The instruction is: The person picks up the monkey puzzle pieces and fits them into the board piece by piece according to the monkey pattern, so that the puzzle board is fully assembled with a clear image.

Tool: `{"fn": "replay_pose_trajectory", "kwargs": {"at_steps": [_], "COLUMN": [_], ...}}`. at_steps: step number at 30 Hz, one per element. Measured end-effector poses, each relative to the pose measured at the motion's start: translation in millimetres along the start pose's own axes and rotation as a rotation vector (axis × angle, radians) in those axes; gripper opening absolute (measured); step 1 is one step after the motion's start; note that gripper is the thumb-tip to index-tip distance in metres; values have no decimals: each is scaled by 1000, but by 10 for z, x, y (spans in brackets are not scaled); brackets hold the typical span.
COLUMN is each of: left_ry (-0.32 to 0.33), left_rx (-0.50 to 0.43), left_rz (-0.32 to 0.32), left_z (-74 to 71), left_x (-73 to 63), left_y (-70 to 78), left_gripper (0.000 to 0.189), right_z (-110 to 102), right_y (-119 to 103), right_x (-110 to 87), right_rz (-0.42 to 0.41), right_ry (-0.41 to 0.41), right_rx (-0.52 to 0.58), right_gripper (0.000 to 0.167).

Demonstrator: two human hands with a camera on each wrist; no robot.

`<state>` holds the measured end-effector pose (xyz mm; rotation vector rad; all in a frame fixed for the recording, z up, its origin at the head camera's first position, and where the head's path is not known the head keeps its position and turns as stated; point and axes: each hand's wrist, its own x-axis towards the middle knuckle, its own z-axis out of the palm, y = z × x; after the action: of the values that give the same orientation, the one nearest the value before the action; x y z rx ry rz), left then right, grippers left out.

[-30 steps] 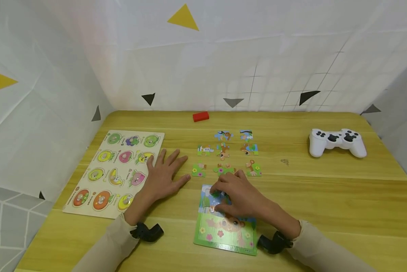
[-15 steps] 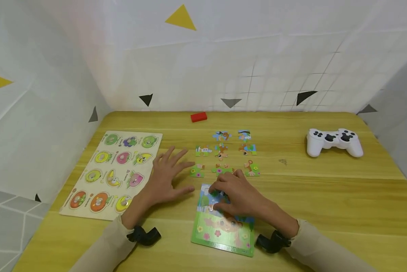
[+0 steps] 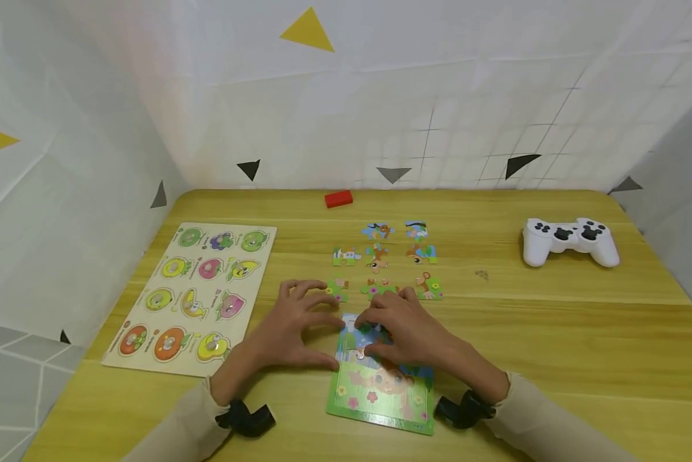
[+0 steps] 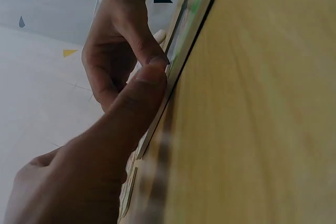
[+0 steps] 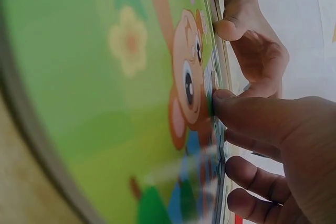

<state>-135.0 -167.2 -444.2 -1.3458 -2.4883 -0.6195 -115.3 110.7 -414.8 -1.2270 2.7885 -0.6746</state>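
Note:
A square puzzle board (image 3: 380, 414) with a green border and a printed monkey lies flat in front of me. My right hand (image 3: 406, 337) is over its upper part, thumb and fingers bent around a small puzzle piece (image 3: 360, 353) close on the board; the hand covers most of it. In the right wrist view the thumb (image 5: 247, 111) presses down beside the monkey's face. My left hand (image 3: 291, 327) is at the board's left side, fingers spread and bent, the tips of thumb and index right at the edge. The left wrist view shows its thumb (image 4: 131, 98) against the rim.
Several loose jigsaw pieces (image 3: 378, 256) lie in rows behind the board. On the left is a fruit peg puzzle (image 3: 207, 289). A red block (image 3: 338, 199) lies at the back edge, a white game controller (image 3: 570, 244) at the right. White cloth walls surround the table.
My left hand has come right and nearer from beside the fruit puzzle to the board's left edge, its fingers bending. My right hand has stayed nearly in place over the board.

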Motion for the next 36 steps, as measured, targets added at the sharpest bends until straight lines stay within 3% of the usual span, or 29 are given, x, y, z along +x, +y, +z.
{"fn": "replay_pose_trajectory", "kwargs": {"at_steps": [9, 24, 36], "left_ry": [-34, -33, -27], "left_rx": [31, 36, 34], "left_rz": [-35, -49, -49], "left_z": [15, 51, 47], "left_x": [-15, -10, -9], "left_y": [15, 16, 26], "left_gripper": [61, 60, 61], "right_z": [9, 33, -10], "right_y": [-21, -87, -27], "right_x": [26, 69, 49], "right_rz": [21, 69, 30], "right_ry": [8, 62, 7], "right_rx": [-9, -40, 12], "right_gripper": [38, 35, 39]}}
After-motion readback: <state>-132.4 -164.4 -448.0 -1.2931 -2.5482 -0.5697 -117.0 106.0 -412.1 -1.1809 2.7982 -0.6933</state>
